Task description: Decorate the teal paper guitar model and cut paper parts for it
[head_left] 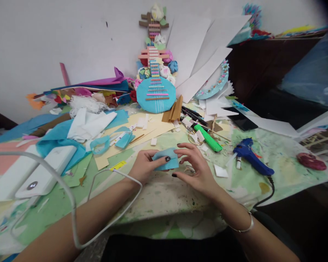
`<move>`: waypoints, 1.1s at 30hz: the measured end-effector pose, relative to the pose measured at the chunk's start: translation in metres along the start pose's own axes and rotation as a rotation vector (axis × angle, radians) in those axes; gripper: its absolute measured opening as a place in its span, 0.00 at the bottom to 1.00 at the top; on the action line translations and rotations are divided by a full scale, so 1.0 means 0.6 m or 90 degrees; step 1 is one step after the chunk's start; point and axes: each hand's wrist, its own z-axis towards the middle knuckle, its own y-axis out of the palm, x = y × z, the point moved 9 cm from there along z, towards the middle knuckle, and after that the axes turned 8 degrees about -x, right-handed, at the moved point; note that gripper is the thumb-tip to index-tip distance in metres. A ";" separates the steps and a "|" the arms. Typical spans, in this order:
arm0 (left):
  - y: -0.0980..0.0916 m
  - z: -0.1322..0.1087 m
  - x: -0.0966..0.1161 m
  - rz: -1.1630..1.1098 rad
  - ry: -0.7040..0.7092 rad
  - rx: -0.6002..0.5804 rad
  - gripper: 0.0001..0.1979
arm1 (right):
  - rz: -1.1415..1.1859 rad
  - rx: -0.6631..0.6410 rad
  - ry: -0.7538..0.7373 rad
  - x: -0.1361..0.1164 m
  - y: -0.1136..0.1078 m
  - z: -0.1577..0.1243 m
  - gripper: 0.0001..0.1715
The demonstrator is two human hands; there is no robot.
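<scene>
A small light-blue paper piece (pixel 168 159) is pinched between the thumb and fingers of my left hand (pixel 149 163), near the table's front edge. My right hand (pixel 195 169) is at the paper's right side, fingers spread and curved, the thumb apart from them; its upper fingertips are close to the paper's edge, and whether they touch it I cannot tell. Beyond the hands, a blue paper lute-like craft (pixel 156 95) with strings and colored strips stands upright against the wall, with paper flowers around its neck.
A blue glue gun (pixel 253 156), green marker (pixel 207 137) and dark phone (pixel 241 118) lie to the right. White power bank (pixel 46 171) and tissue paper (pixel 89 123) are at left. A white cable (pixel 72 203) loops over my left forearm.
</scene>
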 end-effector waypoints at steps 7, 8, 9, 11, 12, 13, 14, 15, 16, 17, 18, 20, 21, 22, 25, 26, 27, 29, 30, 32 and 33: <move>0.005 -0.001 -0.004 -0.033 -0.011 -0.019 0.13 | -0.087 0.010 -0.022 -0.010 0.000 -0.002 0.17; 0.005 -0.001 -0.006 -0.038 -0.012 -0.019 0.13 | -0.086 0.009 -0.022 -0.009 0.001 -0.001 0.16; 0.004 -0.001 -0.007 -0.043 -0.014 -0.018 0.13 | -0.086 0.008 -0.023 -0.009 0.002 -0.001 0.15; 0.004 0.000 -0.010 -0.047 -0.020 -0.019 0.13 | -0.086 0.008 -0.027 -0.008 0.002 -0.001 0.13; 0.004 0.000 -0.011 -0.047 -0.022 -0.021 0.14 | -0.087 0.007 -0.030 -0.008 0.003 -0.001 0.12; 0.005 0.001 -0.012 -0.047 -0.023 -0.023 0.14 | -0.089 0.007 -0.032 -0.008 0.003 -0.001 0.12; 0.006 0.001 -0.012 -0.049 -0.024 -0.025 0.13 | -0.091 0.006 -0.035 -0.008 0.004 -0.001 0.12; 0.006 0.001 -0.013 -0.053 -0.026 -0.025 0.13 | -0.094 0.008 -0.038 -0.008 0.004 -0.001 0.12; 0.006 0.000 -0.013 -0.059 -0.029 -0.023 0.13 | -0.100 0.009 -0.043 -0.009 0.004 -0.002 0.13; 0.007 0.000 -0.014 -0.066 -0.035 -0.021 0.13 | -0.108 0.011 -0.047 -0.010 0.003 -0.002 0.13; 0.006 0.000 -0.016 -0.073 -0.043 -0.016 0.13 | -0.116 0.015 -0.053 -0.011 0.003 -0.003 0.13; 0.006 -0.001 -0.018 -0.087 -0.055 -0.008 0.14 | -0.130 0.025 -0.066 -0.015 0.001 -0.005 0.13; 0.006 -0.001 -0.018 -0.093 -0.057 -0.007 0.14 | -0.135 0.031 -0.073 -0.016 0.000 -0.005 0.13; 0.006 -0.001 -0.018 -0.099 -0.059 -0.008 0.14 | -0.138 0.036 -0.078 -0.018 -0.002 -0.006 0.13; 0.007 0.000 -0.019 -0.111 -0.062 -0.008 0.13 | -0.146 0.045 -0.090 -0.021 -0.004 -0.006 0.14; 0.007 0.000 -0.020 -0.114 -0.064 -0.006 0.13 | -0.146 0.046 -0.092 -0.022 -0.004 -0.006 0.14; 0.007 0.000 -0.020 -0.116 -0.067 -0.002 0.13 | -0.144 0.045 -0.094 -0.022 -0.004 -0.006 0.14; 0.006 -0.001 -0.020 -0.118 -0.072 0.003 0.13 | -0.138 0.047 -0.098 -0.022 -0.004 -0.007 0.14; 0.007 -0.001 -0.020 -0.119 -0.074 0.003 0.13 | -0.135 0.047 -0.101 -0.022 -0.004 -0.007 0.14; 0.007 -0.001 -0.018 -0.122 -0.075 0.002 0.13 | -0.132 0.048 -0.106 -0.022 -0.004 -0.007 0.15; 0.007 -0.002 -0.018 -0.123 -0.072 0.003 0.13 | -0.133 0.048 -0.104 -0.022 -0.003 -0.007 0.14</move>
